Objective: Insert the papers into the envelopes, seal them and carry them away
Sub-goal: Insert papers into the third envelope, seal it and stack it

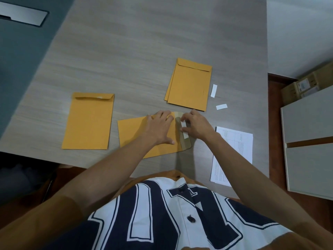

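A yellow envelope [133,134] lies sideways on the table in front of me, its flap [185,141] open toward the right. My left hand [160,127] presses flat on its body with fingers spread. My right hand [195,126] pinches a white adhesive strip [184,131] on the flap. Another yellow envelope [89,121] lies to the left with its flap folded down. A small stack of yellow envelopes [189,85] lies farther back on the right. White printed papers [234,152] rest at the table's right front edge.
Two loose white strips [213,90] [221,106] lie on the wood-grain table [135,51] beside the stack. A white cabinet [310,141] and cardboard boxes [304,87] stand to the right. A grey surface with a metal plate [23,15] lies at far left.
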